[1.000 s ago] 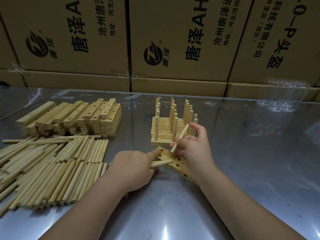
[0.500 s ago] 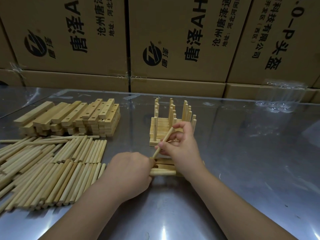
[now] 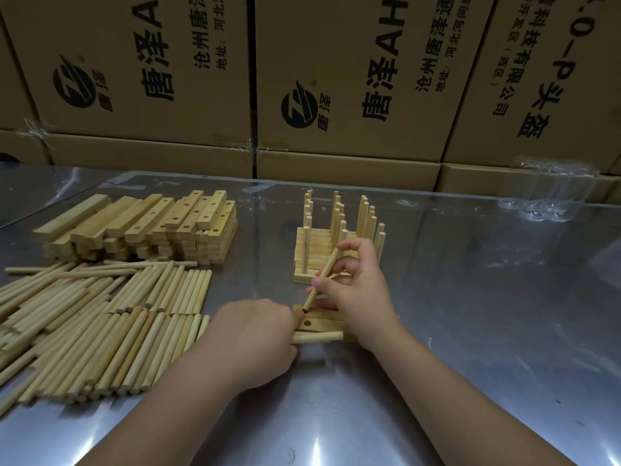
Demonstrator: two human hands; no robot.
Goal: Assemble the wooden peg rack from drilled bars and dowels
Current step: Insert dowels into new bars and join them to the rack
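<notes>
pinching a dowel [image 3: 324, 275], tip at the end hole of a bar [image 3: 319, 322] on the bench [image 3: 470, 331], the right hand [image 3: 356, 290] seems to begin this rack while the left hand [image 3: 255, 338] grips spare dowels [image 3: 319, 337]; finished racks [image 3: 312, 257] stand behind, big piles [image 3: 117, 317] wait.

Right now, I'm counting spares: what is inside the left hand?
Spare dowels stick out of the left hand toward the right, beside the drilled bar. The hand covers the rest, so their number cannot be told.
</notes>
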